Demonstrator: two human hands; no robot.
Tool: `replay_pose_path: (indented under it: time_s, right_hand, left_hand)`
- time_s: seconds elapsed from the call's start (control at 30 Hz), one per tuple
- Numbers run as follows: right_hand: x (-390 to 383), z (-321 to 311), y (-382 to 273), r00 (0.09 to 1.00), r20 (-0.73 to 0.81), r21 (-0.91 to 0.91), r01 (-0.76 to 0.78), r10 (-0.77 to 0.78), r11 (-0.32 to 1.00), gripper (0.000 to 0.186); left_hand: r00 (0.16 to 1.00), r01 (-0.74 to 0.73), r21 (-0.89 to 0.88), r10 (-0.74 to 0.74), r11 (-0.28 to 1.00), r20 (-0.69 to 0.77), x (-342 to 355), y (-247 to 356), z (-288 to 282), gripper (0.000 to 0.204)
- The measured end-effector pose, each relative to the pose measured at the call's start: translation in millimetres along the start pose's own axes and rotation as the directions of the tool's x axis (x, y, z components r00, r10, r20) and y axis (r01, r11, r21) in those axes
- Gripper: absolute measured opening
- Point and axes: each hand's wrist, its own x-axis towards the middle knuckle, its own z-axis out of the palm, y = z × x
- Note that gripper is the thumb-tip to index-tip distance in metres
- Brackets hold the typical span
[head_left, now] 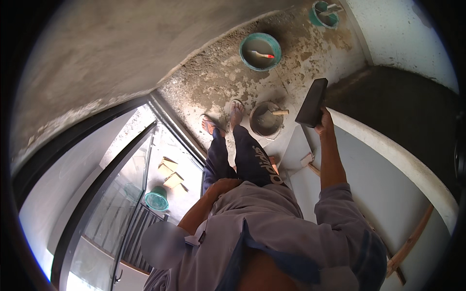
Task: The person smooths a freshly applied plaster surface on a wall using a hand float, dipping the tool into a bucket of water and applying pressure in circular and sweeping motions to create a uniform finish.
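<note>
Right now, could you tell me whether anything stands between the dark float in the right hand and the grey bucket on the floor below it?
Nothing visible does. The right hand holds the dark float raised, and only bare floor separates it from the grey bucket.

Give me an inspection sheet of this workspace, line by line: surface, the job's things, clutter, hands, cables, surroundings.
Surface: rough concrete floor, stained and gritty with mortar.
Job's things: dark flat board held up in the right hand; grey bucket with a wooden-handled tool, beside the feet.
Clutter: teal tub holding a red-handled tool; second teal tub farther off; wood pieces by the wall.
Hands: right hand grips the board's lower end; left hand rests on the thigh, holding nothing that shows.
Cables: nothing seen.
Surroundings: glass door on the left, with cartons and a teal basket beyond it; plastered walls; dark wet patch on the right.
</note>
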Motion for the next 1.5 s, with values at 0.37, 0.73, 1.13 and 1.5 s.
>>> replay_pose_path:
  time_s: [0.37, 0.73, 1.13, 1.5]
  right_hand:
    - [76, -165, 265, 0.885, -0.364, 0.194, -0.233, 0.291, 0.953, 0.062]
    - [169, -216, 369, 0.908, -0.353, 0.168, -0.174, 0.224, 0.970, 0.059]
    - [191, -281, 377, 0.947, -0.299, 0.207, -0.058, 0.120, 0.977, 0.060]
    - [199, -153, 238, 0.971, -0.195, 0.292, -0.077, 0.139, 0.953, 0.041]
  left_hand:
    - [0.727, 0.239, -0.169, -0.061, 0.956, 0.684, 30, -68, 36, 0.044]
    - [0.538, 0.565, -0.201, -0.173, 0.800, 0.825, 48, -90, 8, 0.034]
    - [0.979, 0.195, 0.124, -0.202, 0.973, 0.041, 8, -106, -77, 0.040]
    - [0.949, 0.208, 0.077, -0.220, 0.975, 0.224, 39, -53, -51, 0.045]
